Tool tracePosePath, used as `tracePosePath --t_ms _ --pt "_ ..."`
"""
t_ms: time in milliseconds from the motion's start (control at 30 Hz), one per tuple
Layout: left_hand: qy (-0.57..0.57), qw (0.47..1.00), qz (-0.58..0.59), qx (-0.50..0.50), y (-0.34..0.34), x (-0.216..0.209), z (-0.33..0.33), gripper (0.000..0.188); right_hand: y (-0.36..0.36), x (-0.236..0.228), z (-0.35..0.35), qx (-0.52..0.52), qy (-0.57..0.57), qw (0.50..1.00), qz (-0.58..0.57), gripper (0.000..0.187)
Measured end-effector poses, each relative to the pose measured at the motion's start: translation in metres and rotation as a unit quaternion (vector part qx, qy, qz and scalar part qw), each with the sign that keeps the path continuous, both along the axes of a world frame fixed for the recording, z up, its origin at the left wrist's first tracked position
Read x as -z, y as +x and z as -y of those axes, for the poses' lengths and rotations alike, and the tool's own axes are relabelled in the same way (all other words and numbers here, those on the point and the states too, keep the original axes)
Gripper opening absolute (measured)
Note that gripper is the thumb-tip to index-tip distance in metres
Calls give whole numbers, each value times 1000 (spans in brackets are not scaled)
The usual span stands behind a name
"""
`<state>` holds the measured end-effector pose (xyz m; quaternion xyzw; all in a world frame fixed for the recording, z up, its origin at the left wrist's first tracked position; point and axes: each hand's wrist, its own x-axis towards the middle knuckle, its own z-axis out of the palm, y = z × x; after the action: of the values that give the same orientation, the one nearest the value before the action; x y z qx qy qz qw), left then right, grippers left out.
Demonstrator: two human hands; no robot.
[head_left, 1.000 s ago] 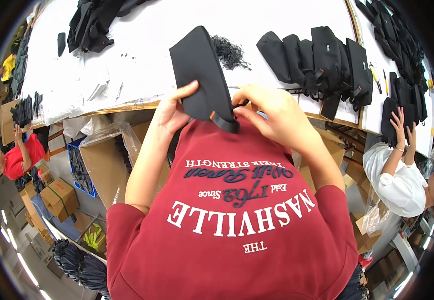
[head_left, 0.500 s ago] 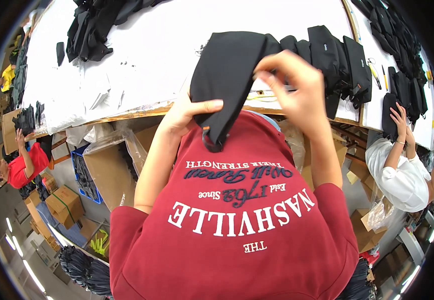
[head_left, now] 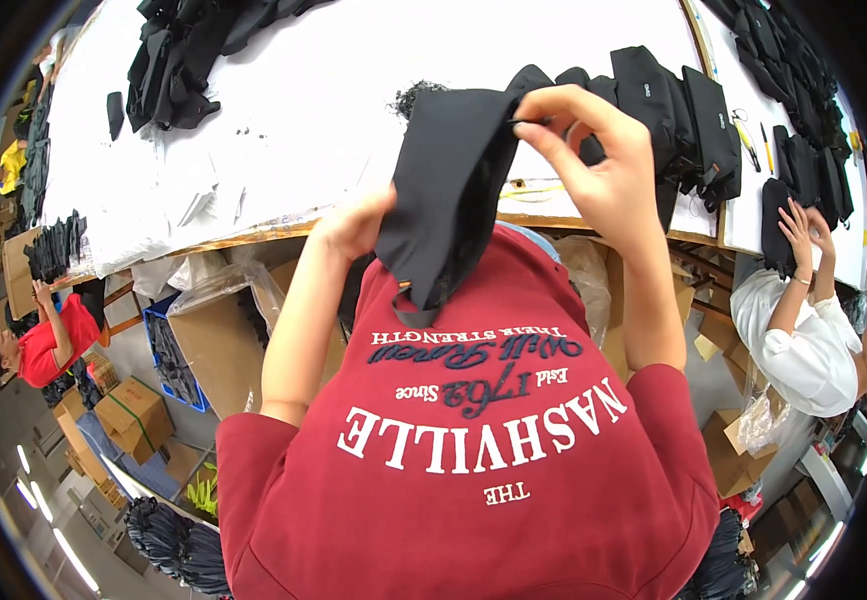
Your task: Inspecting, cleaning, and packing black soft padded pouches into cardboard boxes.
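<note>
Black pouch (head_left: 444, 165) held up between both hands.
Left hand (head_left: 357, 225) grips its left edge; the pouch lies to that hand's right, long axis slanting down-left from the right hand (head_left: 609, 175), pinched at its upper corner. Both touch. Left fingers hidden behind; edge or zip pull in the pinch, unclear.

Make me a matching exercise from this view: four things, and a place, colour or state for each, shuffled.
Column one:
1. left hand
2. right hand
3. tangle of black threads
4. wearer's shirt

Column two:
A. on the white tabletop, beyond the held black pouch
B. dark red
C. at the pouch's left edge
D. thumb and finger pinched at the pouch's upper right edge

Pairs: 1-C, 2-D, 3-A, 4-B.
</note>
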<state>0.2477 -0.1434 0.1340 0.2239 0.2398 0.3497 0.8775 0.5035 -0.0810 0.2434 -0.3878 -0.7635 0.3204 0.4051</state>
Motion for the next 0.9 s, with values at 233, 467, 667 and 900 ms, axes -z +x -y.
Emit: tracePosePath --t_ms 233,467,667,900 --pt "181 959 -217 -4 21 -32 -90 47 -21 2 -24 -87 -9 993 76 13" --pt "203 967 -100 -118 25 -24 -106 34 -30 -6 3 -165 -53 982 74 9" --pt "223 952 -10 -208 9 -22 -131 32 -38 -19 30 -201 -80 974 65 11" --pt "161 942 -83 -283 17 -30 -129 27 -31 -20 36 -212 -86 971 73 11"
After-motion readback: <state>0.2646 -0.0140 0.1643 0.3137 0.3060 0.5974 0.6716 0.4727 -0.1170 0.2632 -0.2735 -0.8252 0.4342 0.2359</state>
